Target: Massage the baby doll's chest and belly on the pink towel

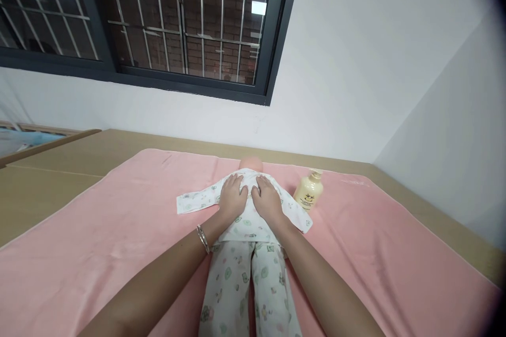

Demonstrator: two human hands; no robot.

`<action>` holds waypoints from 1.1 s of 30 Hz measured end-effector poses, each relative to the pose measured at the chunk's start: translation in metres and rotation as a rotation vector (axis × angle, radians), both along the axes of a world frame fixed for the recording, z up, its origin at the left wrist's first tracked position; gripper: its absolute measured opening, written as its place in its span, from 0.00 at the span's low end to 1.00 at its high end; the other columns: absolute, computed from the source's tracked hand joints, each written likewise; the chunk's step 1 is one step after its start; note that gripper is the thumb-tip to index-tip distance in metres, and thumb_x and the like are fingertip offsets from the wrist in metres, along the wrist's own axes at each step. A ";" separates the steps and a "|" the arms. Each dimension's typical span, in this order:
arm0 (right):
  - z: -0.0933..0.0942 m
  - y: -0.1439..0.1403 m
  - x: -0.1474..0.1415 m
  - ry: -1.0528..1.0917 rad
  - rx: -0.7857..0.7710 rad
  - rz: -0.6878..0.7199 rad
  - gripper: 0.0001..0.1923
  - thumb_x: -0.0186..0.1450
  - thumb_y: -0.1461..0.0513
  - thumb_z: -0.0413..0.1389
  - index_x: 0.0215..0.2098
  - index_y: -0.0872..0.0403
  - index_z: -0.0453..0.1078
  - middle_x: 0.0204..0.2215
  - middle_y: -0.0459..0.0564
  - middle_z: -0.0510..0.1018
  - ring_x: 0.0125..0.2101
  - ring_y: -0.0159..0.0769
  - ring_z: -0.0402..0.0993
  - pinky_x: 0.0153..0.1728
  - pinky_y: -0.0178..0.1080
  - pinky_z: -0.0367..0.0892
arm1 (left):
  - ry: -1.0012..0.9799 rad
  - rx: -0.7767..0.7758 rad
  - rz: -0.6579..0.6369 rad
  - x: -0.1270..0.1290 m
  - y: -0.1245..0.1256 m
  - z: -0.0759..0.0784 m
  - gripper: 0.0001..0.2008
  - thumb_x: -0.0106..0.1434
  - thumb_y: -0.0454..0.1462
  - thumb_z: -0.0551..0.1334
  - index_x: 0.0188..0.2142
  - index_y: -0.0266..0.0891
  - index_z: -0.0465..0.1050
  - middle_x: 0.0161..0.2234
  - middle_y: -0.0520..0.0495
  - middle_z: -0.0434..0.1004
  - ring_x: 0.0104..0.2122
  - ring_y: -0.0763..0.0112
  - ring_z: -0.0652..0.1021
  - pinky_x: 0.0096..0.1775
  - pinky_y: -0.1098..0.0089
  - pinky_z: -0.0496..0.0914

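A baby doll in a white patterned pajama top (250, 225) lies on a pink blanket (130, 231), its rounded head (251, 163) pointing to the wall. Patterned pajama trousers (233, 284) cover its legs, which stretch towards me. My left hand (232, 196) rests flat on the left side of the chest, fingers extended. On the right side of the chest lies my right hand (267, 197), also flat, the two thumbs close together. Both sleeves spread outward. Beside the right sleeve stands a pale yellow pump bottle (309, 189).
Beneath the blanket is a tan wooden surface (79, 152) that runs to the white wall (336, 63). A dark-framed window (190, 84) with metal bars is above it. At the far left, a raised wooden edge (51, 145) borders something light blue (35, 138).
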State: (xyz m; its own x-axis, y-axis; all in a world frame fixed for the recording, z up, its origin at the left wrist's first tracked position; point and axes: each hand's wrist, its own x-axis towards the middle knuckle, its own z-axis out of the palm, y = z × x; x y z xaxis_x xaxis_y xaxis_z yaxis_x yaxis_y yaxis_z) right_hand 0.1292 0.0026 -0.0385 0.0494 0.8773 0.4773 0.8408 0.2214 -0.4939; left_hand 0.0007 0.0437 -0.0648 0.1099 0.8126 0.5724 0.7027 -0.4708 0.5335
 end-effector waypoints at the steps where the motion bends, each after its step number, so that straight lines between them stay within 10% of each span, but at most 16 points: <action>1: 0.000 0.000 0.000 0.002 -0.001 0.001 0.24 0.67 0.61 0.44 0.58 0.62 0.65 0.59 0.59 0.67 0.61 0.40 0.59 0.62 0.40 0.51 | -0.002 -0.003 0.000 0.000 0.000 0.000 0.19 0.63 0.36 0.53 0.53 0.37 0.69 0.56 0.40 0.71 0.59 0.57 0.67 0.61 0.51 0.59; 33: -0.008 0.017 0.016 -0.179 -0.088 0.105 0.30 0.66 0.65 0.40 0.65 0.67 0.53 0.66 0.61 0.54 0.67 0.43 0.43 0.65 0.48 0.43 | 0.159 0.162 0.038 0.000 -0.023 0.011 0.16 0.63 0.33 0.52 0.44 0.38 0.76 0.48 0.43 0.78 0.51 0.60 0.75 0.55 0.60 0.68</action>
State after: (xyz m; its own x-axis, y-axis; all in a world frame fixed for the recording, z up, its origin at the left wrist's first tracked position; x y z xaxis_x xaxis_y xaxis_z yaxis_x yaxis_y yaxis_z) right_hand 0.1451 0.0200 -0.0464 -0.1232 0.9119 0.3916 0.8913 0.2752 -0.3604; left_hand 0.0007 0.0207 -0.0540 0.1806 0.7165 0.6738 0.7909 -0.5130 0.3336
